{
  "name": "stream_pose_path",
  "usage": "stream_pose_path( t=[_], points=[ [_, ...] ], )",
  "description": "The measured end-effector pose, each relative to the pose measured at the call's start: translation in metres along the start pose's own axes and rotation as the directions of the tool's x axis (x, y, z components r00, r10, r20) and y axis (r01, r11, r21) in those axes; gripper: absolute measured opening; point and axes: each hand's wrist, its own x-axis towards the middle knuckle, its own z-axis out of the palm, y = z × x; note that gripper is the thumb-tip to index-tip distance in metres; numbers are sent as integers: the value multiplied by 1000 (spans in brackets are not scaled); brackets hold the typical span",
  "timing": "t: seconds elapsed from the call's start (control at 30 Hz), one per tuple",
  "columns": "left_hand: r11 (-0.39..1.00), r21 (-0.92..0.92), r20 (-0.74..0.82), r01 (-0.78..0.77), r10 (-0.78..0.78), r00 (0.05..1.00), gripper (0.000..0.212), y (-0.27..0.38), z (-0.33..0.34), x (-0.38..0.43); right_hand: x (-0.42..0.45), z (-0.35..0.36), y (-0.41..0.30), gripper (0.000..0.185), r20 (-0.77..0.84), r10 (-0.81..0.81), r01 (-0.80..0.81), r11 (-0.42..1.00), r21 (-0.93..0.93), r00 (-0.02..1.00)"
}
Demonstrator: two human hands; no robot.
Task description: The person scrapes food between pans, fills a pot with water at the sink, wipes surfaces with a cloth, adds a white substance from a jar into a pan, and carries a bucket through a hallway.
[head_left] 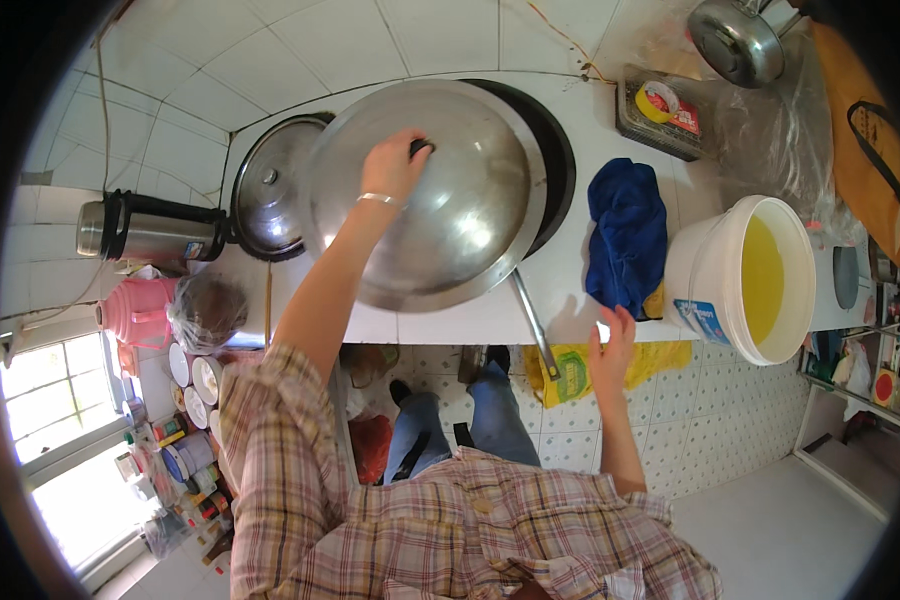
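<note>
A large domed metal lid has its dark knob gripped by my left hand. Beneath it is a black wok, whose rim shows past the lid's right side; the wok's inside is hidden. From under the lid a metal handle points toward me over the counter's front edge. My right hand is held apart from everything, fingers spread, near the counter edge. Just beyond it a folded blue cloth lies on the white counter, with a bit of yellow cloth under its near end.
A white bucket of yellow liquid stands at the right. Behind the wok's left side sits another lidded pan. A steel thermos flask, a pink jug and several bowls crowd the left. Tape rests on a plastic box.
</note>
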Motion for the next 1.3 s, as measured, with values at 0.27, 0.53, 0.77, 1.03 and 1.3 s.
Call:
stream_pose_path(
  t=[0.27, 0.53, 0.77, 1.03, 1.3],
  points=[
    [999, -23, 41, -40, 41, 998, 22, 2, 118, 55, -17, 16, -2, 33, 127, 39, -58, 988, 145, 991],
    [1000, 19, 58, 10, -11, 998, 23, -11, 132, 52, -22, 31, -6, 33, 190, -6, -24, 987, 156, 982],
    [998, -46, 31, -35, 37, 999, 25, -23, 136, 53, -27, 53, -12, 49, 265, -43, 33, 999, 41, 963],
    [1000, -17, 57, -7, 8, 998, 25, -20, 134, 50, -39, 77, -12, 48, 224, -35, 39, 999, -16, 974],
    [996, -90, 13, -16, 17, 1000, 22, -24, 143, 44, -42, 82, -16, 45, 237, -29, 45, 997, -62, 971]
  ],
)
